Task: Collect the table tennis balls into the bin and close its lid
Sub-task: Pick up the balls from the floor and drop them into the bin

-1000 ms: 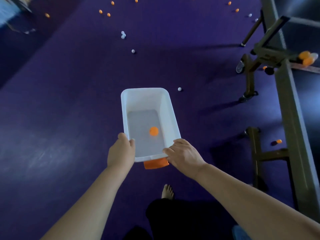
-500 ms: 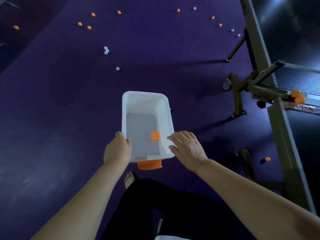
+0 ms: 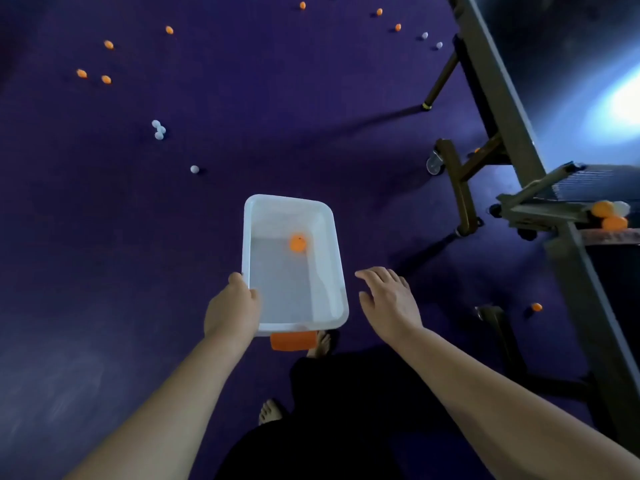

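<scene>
A white plastic bin [image 3: 328,216] with an orange latch [image 3: 293,341] on its near end hangs above the purple floor. My left hand [image 3: 231,306] grips its near left rim. One orange ball [image 3: 298,243] lies inside. My right hand [image 3: 388,299] floats just right of the bin with fingers spread, touching nothing. Several orange balls [image 3: 106,79] and white balls [image 3: 158,129] lie scattered on the floor ahead; a single white ball [image 3: 194,169] is nearest the bin. No lid is visible.
A table tennis table [image 3: 498,98] with a wheeled frame [image 3: 457,188] stands at the right. Orange balls [image 3: 609,216] rest on its net bracket, and another orange ball [image 3: 536,307] lies under it. My bare feet [image 3: 270,410] show below the bin.
My right hand has let go of the bin's right rim and moved off to the right. The ball rolled toward the bin's far end. The view has moved forward.
</scene>
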Available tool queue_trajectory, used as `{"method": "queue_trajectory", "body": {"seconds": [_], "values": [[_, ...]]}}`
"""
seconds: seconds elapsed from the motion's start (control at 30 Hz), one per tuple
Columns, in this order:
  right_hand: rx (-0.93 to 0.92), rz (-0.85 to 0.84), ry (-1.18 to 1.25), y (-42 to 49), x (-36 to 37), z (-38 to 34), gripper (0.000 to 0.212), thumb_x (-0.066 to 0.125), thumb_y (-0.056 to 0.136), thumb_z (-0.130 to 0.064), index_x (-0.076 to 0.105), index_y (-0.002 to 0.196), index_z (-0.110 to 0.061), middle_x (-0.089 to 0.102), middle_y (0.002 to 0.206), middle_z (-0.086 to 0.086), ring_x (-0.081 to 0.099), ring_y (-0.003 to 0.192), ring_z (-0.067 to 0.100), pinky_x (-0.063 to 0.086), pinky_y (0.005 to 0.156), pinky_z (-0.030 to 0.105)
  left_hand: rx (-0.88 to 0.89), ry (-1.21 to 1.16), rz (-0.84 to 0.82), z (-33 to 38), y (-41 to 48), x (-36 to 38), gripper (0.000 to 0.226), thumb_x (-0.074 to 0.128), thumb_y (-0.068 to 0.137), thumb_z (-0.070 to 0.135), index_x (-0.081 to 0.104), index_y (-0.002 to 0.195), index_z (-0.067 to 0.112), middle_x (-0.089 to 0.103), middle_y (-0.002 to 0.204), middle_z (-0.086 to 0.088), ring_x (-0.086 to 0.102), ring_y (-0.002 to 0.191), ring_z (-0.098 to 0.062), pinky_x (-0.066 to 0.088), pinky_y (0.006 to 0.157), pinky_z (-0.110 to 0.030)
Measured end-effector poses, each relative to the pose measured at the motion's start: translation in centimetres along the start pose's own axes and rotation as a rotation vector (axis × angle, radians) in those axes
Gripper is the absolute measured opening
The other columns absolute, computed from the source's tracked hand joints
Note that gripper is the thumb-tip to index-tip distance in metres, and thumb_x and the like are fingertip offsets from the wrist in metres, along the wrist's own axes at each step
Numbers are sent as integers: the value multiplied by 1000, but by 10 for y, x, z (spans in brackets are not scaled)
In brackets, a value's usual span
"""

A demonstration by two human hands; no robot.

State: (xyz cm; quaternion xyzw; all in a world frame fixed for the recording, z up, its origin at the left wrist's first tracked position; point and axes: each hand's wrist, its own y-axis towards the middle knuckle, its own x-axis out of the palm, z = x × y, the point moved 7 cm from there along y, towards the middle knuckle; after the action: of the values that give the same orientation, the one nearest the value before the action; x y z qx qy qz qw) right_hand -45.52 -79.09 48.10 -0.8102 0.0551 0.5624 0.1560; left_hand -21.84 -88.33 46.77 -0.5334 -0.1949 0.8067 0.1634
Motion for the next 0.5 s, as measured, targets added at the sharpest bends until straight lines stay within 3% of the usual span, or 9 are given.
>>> {"method": "queue_trajectory", "body": {"seconds": [0.23, 0.37, 0.5], "values": [[29, -101, 0, 112, 6, 25, 39, 48, 92, -11, 51, 130, -17, 56, 127, -2, 48, 118, 18, 32, 104, 31, -92, -19, -9, 34, 88, -12, 3, 32, 94, 8, 34, 93, 7, 51, 81, -12, 45, 68, -30, 28, 48, -33], [18, -148, -13, 176, 15, 26, 38, 49, 90, -9, 53, 128, -16, 58, 124, -1, 50, 115, 19, 33, 102, 31, -161, -48, -41, 42, 143, -13, 1, 33, 94, 8, 34, 94, 7, 58, 95, -21, 49, 78, -36, 35, 61, -36], [21, -185, -24, 238, 32, 26, 37, 50, 89, -9, 55, 126, -15, 59, 120, -1, 51, 112, 19, 34, 101, 30, -192, -44, -76, 46, 201, -9, 2, 33, 95, 8, 33, 93, 7, 61, 100, -22, 45, 75, -32, 36, 61, -37]]}}
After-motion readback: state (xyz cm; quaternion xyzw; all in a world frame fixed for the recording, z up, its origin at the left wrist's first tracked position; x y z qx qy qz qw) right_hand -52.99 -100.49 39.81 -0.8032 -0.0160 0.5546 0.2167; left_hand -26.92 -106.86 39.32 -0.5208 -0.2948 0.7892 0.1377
